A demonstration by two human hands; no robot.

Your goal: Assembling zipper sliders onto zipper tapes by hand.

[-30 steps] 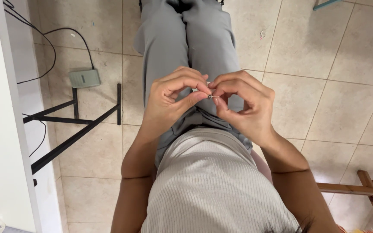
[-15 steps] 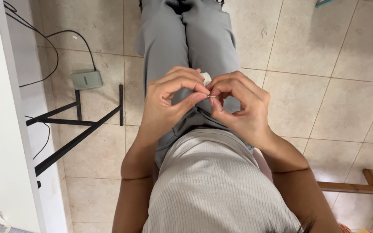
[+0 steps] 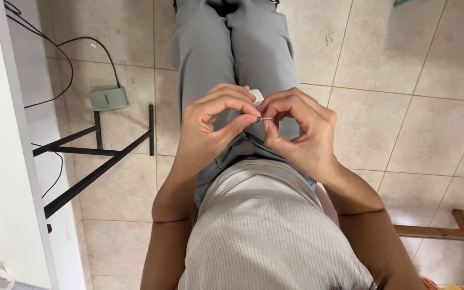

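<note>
My two hands meet above my lap, over grey trousers (image 3: 226,59) and a ribbed light top (image 3: 264,236). My left hand (image 3: 210,129) pinches a tiny dark bead-like piece (image 3: 259,120) between thumb and forefinger. My right hand (image 3: 296,131) pinches a thin silver pin or wire (image 3: 267,118) whose tip touches that piece. A small white object (image 3: 257,96) shows just behind the fingers, mostly hidden. What exactly the small pieces are is too small to tell.
Beige floor tiles (image 3: 404,107) lie below. A black metal table frame (image 3: 98,156) stands at the left beside a white tabletop edge (image 3: 6,161). A grey-green box with a black cable (image 3: 107,98) lies on the floor. A wooden frame (image 3: 457,233) is at lower right.
My hands have stayed pinched together over my lap, with only small finger shifts; the thin pin now shows between the fingertips.
</note>
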